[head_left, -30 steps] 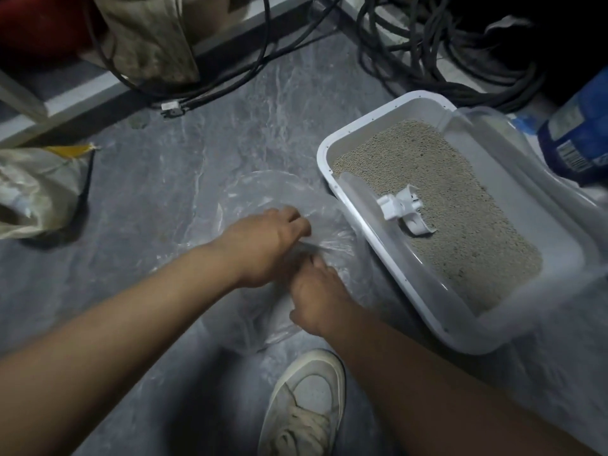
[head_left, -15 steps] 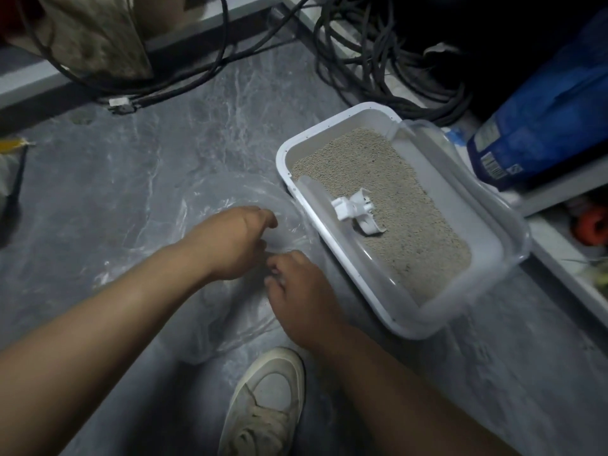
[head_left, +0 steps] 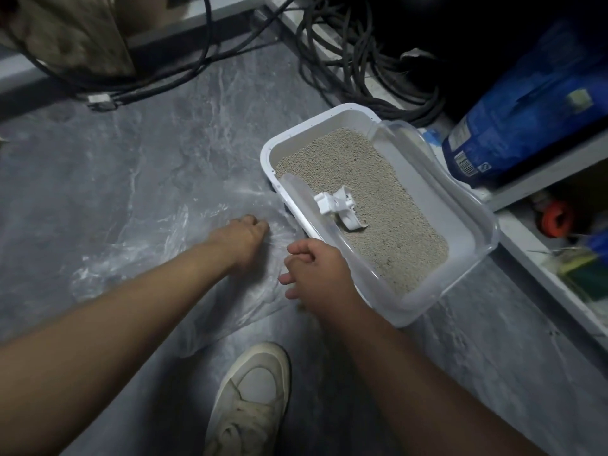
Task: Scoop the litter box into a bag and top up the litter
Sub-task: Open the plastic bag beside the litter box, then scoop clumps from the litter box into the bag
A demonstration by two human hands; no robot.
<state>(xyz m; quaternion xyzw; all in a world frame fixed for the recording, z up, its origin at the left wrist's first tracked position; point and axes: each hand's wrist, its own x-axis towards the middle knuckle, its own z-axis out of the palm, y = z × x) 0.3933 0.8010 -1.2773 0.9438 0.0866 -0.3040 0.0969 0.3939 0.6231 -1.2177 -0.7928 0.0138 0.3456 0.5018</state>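
A clear plastic bag (head_left: pixel 138 258) lies crumpled on the grey floor, left of a white litter box (head_left: pixel 297 133) filled with beige litter (head_left: pixel 345 159). A white plastic clip piece (head_left: pixel 339 205) sits on the box's clear rim shield. My left hand (head_left: pixel 245 236) grips the bag's edge with curled fingers, close to the box's near left corner. My right hand (head_left: pixel 316 268) hovers beside the box's near long side, fingers curled; what it holds, if anything, is hidden. A blue litter bag (head_left: pixel 526 116) leans on a ledge at the right.
Coiled black cables (head_left: pixel 355 67) lie behind the box. A tan sack (head_left: pixel 65 34) stands at the top left. My white shoe (head_left: pixel 253 399) is planted below my hands. A low white ledge (head_left: pixel 543 258) with an orange item (head_left: pixel 556 218) runs along the right.
My hands have drawn apart: the left pulled the bag's edge toward the box corner, the right lifted off the bag toward the box's near side. The view has shifted right.
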